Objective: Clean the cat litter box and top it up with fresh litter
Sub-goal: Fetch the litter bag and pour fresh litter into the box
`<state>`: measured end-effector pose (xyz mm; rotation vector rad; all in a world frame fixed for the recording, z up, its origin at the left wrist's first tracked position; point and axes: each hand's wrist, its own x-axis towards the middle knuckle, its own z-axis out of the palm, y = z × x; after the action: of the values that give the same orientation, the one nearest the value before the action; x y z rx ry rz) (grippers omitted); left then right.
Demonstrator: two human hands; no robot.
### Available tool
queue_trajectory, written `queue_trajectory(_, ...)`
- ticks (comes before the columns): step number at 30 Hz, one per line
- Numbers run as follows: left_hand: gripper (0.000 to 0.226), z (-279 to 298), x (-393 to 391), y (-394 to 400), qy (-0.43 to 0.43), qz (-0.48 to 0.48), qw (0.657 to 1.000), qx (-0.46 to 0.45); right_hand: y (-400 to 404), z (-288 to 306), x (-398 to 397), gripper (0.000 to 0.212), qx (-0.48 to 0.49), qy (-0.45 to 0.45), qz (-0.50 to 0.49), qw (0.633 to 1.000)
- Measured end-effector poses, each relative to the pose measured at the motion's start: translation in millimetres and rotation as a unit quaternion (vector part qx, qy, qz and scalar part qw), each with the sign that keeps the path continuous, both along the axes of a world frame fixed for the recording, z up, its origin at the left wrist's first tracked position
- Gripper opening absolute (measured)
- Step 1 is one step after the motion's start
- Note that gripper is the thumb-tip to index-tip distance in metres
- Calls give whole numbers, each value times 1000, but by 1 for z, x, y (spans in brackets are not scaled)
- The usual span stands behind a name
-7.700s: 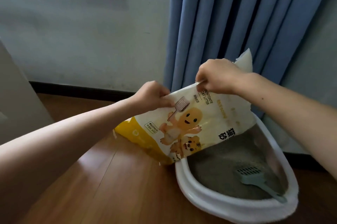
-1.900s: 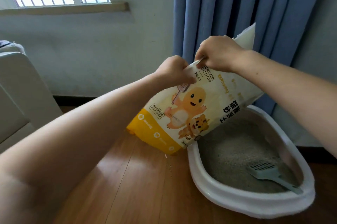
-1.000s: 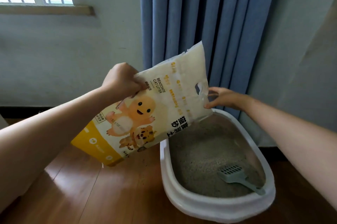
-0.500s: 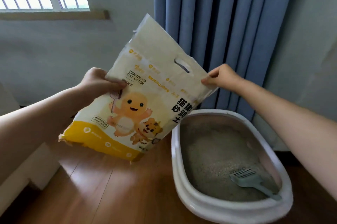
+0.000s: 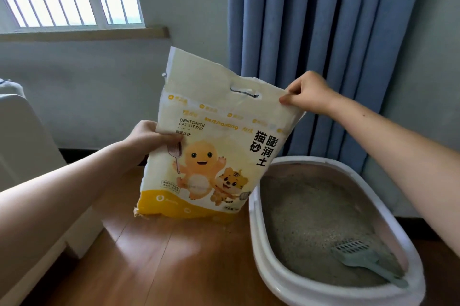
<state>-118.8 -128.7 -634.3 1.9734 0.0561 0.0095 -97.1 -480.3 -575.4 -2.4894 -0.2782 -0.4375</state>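
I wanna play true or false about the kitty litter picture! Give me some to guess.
1. Both hands hold the litter bag. True: the left hand grips its side, the right hand pinches its top corner.
2. The scoop lies on the floor. False: it lies in the litter box, on the litter.
3. The curtain is blue. True.
4. The bag is upside down. False: it is upright, handle hole on top.

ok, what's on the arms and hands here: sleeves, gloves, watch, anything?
Nothing. Both forearms are bare as far as the frame shows, with no sleeve edge in view. The left hand and right hand have no gloves, and no watch, band or ring shows on the visible sides.
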Motion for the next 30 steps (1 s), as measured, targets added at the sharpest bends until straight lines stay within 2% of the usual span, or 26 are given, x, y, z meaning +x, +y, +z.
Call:
queue_trajectory(6, 58, 0, -4, 10, 35, -39, 998, -17, 10, -1, 1, 13, -30, -76, -25, 996)
queue_trajectory(7, 58, -1, -4, 11, 33, -45, 998, -18, 12, -1, 2, 14, -35, -87, -30, 995)
queue_trajectory(10, 36, -4, -2, 12, 17, -52, 998, -12, 15, 1, 2, 17, -42, -105, -40, 993)
queue_trajectory(12, 29, -6, -1, 10, 11, -53, 998, -10, 17, 2, 0, 13, -38, -103, -44, 993)
queue_trajectory(18, 31, -6, 2, 9, -5, -38, 998, -56, 28, 5, -5, 12, -8, -160, -41, 986)
queue_trajectory(23, 33, -5, 9, 8, -30, 2, 998, -63, 34, 5, 2, 15, -46, -122, -35, 991)
queue_trajectory(27, 34, 1, 7, 6, -55, -45, 992, -103, 32, -1, 2, 13, -18, -106, -15, 994)
queue_trajectory(30, 32, 11, 8, -5, -83, -24, 988, -125, 33, 0, 3, 13, -4, -120, -10, 993)
